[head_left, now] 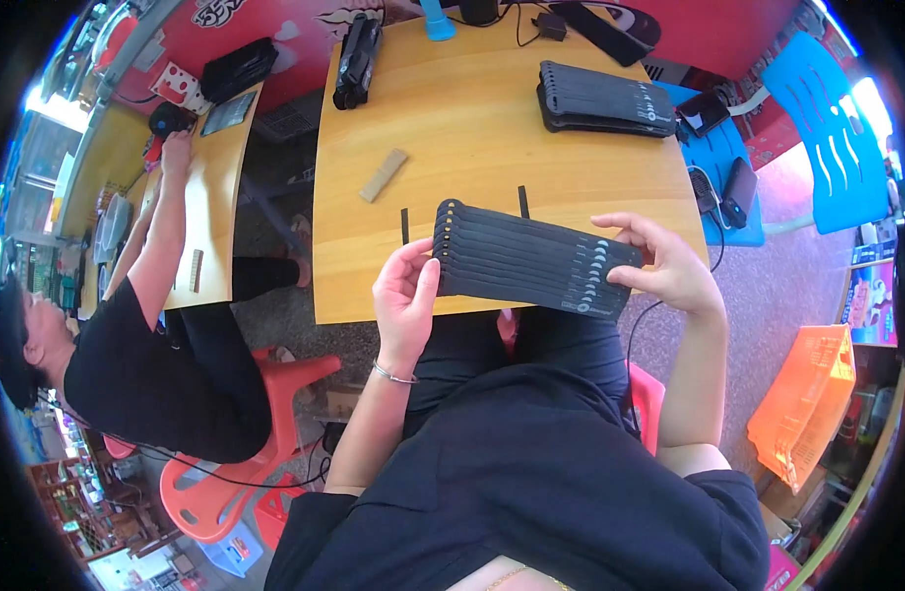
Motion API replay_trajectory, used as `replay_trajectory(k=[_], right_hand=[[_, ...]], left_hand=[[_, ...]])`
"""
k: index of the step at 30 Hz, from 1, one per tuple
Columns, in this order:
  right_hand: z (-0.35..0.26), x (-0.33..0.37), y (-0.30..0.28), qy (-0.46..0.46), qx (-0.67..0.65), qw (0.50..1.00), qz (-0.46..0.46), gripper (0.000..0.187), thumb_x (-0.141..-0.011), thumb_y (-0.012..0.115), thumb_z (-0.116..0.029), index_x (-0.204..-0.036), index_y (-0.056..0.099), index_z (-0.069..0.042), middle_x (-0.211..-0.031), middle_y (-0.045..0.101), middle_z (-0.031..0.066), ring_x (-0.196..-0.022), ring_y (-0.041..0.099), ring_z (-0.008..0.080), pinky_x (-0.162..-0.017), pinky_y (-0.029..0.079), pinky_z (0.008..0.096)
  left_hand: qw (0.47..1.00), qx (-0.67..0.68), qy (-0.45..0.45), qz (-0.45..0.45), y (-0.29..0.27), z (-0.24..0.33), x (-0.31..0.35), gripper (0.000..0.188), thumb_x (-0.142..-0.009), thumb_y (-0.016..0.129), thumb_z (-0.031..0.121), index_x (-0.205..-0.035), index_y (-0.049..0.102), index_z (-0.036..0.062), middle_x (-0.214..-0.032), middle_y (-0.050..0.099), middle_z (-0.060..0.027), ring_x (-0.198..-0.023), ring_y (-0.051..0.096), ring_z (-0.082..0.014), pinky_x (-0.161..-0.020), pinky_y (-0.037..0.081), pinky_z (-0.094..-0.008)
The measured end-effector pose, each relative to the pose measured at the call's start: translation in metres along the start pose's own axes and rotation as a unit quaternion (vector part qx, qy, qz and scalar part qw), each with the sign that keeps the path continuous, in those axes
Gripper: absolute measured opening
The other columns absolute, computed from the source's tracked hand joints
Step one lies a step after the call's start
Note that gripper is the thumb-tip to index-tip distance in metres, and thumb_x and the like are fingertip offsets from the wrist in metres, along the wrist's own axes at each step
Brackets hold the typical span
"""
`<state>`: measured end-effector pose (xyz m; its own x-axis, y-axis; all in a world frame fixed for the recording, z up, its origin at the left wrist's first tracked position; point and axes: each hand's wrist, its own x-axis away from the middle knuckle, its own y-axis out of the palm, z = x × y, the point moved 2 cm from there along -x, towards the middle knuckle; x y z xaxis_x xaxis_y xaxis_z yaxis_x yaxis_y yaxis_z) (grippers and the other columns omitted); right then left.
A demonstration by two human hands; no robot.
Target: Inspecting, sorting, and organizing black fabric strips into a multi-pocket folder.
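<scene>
Above the near edge of the wooden table, both my hands hold a fanned stack of flat black strips [531, 258]. The strips overlap like steps, with rounded, holed tabs at the left end and small pale printed marks at the right. My left hand [407, 295] grips the left end between thumb and fingers, a bangle on its wrist. My right hand [664, 264] pinches the right end, thumb on top. Just beyond the stack lie a short black strip [523, 202] and another black piece [405, 227]. A similar fanned black stack [605, 103] rests at the table's far right.
On the table [452, 118] lie a small tan bar [384, 175] and a black bundle [357, 61]. A blue chair [733, 212] at the right carries dark devices and cables. An orange crate [802, 404] stands lower right. A co-worker [167, 364] sits at the left.
</scene>
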<state>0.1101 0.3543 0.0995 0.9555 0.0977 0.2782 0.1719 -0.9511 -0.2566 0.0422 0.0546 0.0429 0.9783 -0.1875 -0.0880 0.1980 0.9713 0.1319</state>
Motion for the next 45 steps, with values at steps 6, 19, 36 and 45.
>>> replay_trajectory(k=[6,19,36,45], right_hand=[[0.006,-0.003,0.002,-0.044,-0.103,0.993,0.031,0.044,-0.088,0.059,0.000,-0.131,0.049,0.000,-0.106,0.061,0.0042,-0.094,0.058,0.0074,-0.085,0.047,0.0223],[0.020,-0.012,-0.003,-0.079,-0.094,0.989,0.082,0.033,-0.097,0.052,-0.012,-0.127,0.054,-0.001,-0.102,0.062,0.0007,-0.091,0.056,0.0060,-0.081,0.043,0.0213],[0.033,-0.021,-0.007,-0.057,-0.119,0.985,0.111,0.029,-0.098,0.051,-0.016,-0.124,0.057,-0.004,-0.098,0.063,-0.0017,-0.085,0.054,0.0036,-0.071,0.040,0.0189],[0.034,-0.025,-0.009,-0.061,-0.123,0.983,0.118,0.029,-0.098,0.052,-0.017,-0.123,0.057,-0.004,-0.097,0.063,-0.0020,-0.084,0.054,0.0032,-0.070,0.040,0.0187]], left_hand=[[1.000,-0.013,-0.002,-0.004,-0.002,-0.007,0.001,0.027,-0.094,0.055,0.002,-0.121,0.054,-0.0025,-0.084,0.059,-0.0003,-0.073,0.054,-0.0033,-0.066,0.045,-0.0169],[0.999,0.003,-0.029,-0.023,0.004,-0.006,-0.001,0.033,-0.093,0.054,-0.001,-0.126,0.050,-0.0030,-0.083,0.057,-0.0012,-0.073,0.056,-0.0057,-0.065,0.052,-0.0210],[0.992,0.059,-0.084,-0.070,0.005,-0.015,-0.003,0.032,-0.095,0.051,0.000,-0.127,0.049,-0.0060,-0.100,0.064,-0.0081,-0.085,0.063,-0.0111,-0.070,0.056,-0.0262],[0.991,0.059,-0.091,-0.075,0.007,-0.018,-0.006,0.031,-0.095,0.051,0.001,-0.126,0.050,-0.0058,-0.102,0.064,-0.0085,-0.087,0.063,-0.0119,-0.071,0.057,-0.0266]])
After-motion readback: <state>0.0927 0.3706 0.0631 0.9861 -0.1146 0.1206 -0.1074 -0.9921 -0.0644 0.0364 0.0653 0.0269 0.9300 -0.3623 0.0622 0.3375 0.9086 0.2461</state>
